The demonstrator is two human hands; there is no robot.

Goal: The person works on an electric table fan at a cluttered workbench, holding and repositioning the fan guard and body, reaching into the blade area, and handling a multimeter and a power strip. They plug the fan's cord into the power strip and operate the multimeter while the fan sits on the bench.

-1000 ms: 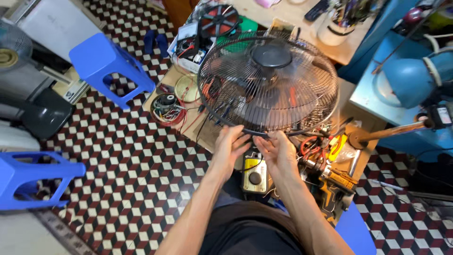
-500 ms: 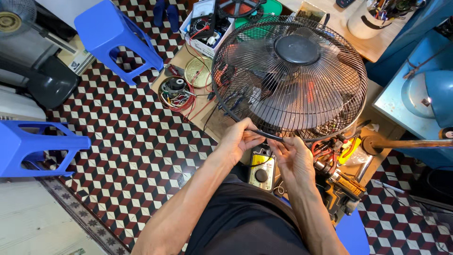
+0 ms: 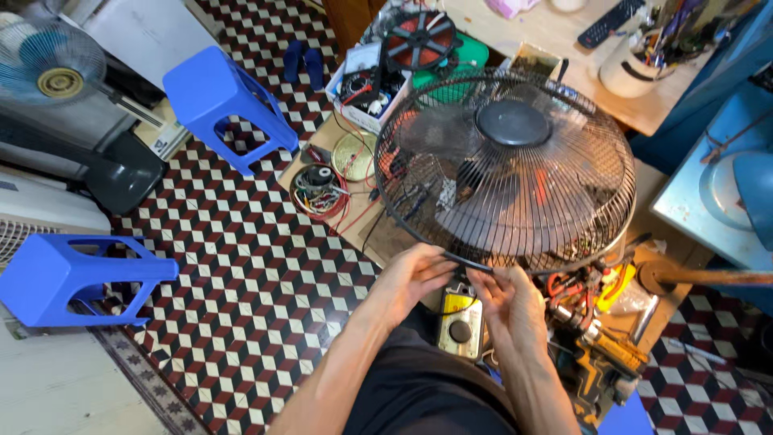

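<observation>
A black wire fan guard [image 3: 507,169] with a round dark hub sits over grey blades, lying face up above a low wooden board. My left hand [image 3: 412,276] pinches the guard's near rim from the left. My right hand [image 3: 509,296] grips the same rim just to the right of it, fingers curled over the ring. Below and between my hands lies a yellow multimeter [image 3: 460,322].
Two blue plastic stools [image 3: 225,105] [image 3: 72,278] stand on the checkered floor at left. A motor coil with wires [image 3: 320,189], a parts box [image 3: 366,93], a white cup of tools [image 3: 632,68] and a remote lie around the fan. A yellow drill [image 3: 600,350] lies at right.
The view has shifted, so the fan and my hands appear further right and lower. Both hands stay on the guard's near rim, a little closer together.
</observation>
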